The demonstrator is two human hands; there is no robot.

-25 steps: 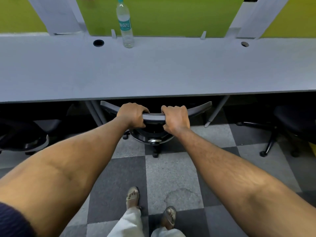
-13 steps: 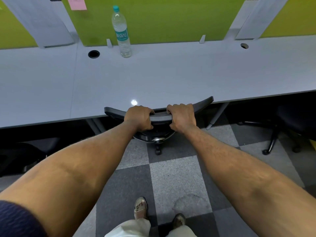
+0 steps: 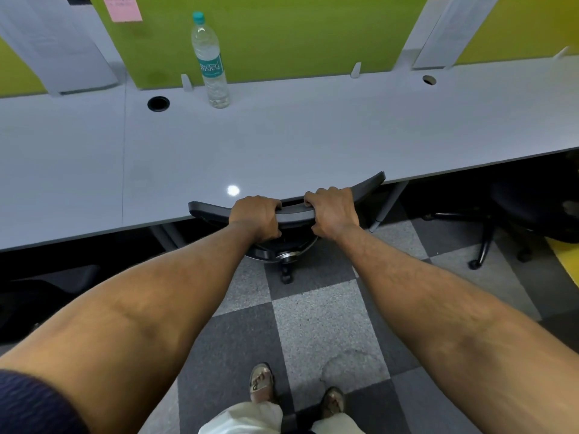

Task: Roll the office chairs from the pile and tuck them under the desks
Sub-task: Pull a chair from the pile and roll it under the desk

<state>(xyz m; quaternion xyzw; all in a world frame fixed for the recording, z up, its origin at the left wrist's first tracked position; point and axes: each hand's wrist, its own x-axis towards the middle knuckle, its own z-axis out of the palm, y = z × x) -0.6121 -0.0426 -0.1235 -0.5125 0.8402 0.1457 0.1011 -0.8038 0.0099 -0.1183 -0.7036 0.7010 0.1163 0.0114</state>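
Note:
A black office chair (image 3: pixel 294 214) stands at the front edge of the long grey desk (image 3: pixel 313 145), its seat hidden under the top. Only the curved top of its backrest, part of the base and one caster show. My left hand (image 3: pixel 255 219) grips the backrest's top edge left of centre. My right hand (image 3: pixel 333 211) grips the same edge right of centre. The backrest top lies against the desk's front edge.
A water bottle (image 3: pixel 210 62) stands near the back of the desk by a green partition (image 3: pixel 266 36). Another black chair (image 3: pixel 513 214) sits under the desk at the right, and a dark one (image 3: pixel 40 286) at the left. Checkered carpet lies underfoot.
The chair has rolled forward, further under the desk, with both hands staying on the backrest. My view has moved closer, so more of the desk top shows.

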